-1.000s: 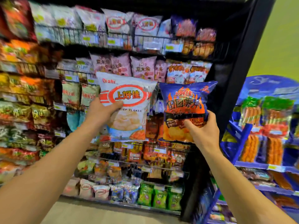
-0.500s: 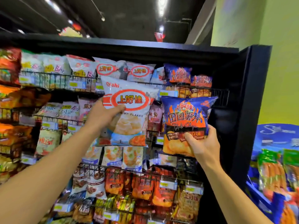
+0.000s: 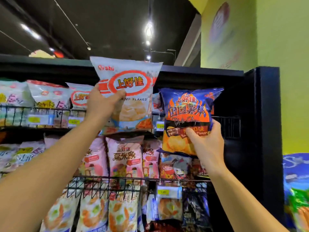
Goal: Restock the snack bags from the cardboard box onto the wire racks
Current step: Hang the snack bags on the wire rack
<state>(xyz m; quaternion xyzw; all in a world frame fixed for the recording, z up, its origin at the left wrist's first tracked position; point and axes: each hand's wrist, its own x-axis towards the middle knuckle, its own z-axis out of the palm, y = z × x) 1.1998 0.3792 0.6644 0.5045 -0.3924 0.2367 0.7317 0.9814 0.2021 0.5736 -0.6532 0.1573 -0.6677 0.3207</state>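
Observation:
My left hand (image 3: 102, 104) grips a white shrimp-flakes bag (image 3: 128, 91) by its left side, raised in front of the top wire rack (image 3: 50, 114). Its upper edge overlaps the black top board of the shelf unit. My right hand (image 3: 206, 141) holds a blue potato-chip bag (image 3: 187, 111) by its lower right corner, in front of the right end of the same rack (image 3: 229, 126). Matching white bags (image 3: 80, 97) stand in the top rack to the left. The cardboard box is out of view.
Pink snack bags (image 3: 124, 158) fill the second wire rack (image 3: 133, 180), with shrimp-cracker bags (image 3: 93, 213) below. The black side panel (image 3: 267, 131) bounds the shelf on the right. A blue display stand (image 3: 296, 181) sits beyond it, against a green wall (image 3: 284, 47).
Both hands have risen with their bags from the middle racks to the top rack. The view has tilted upward, now showing the ceiling.

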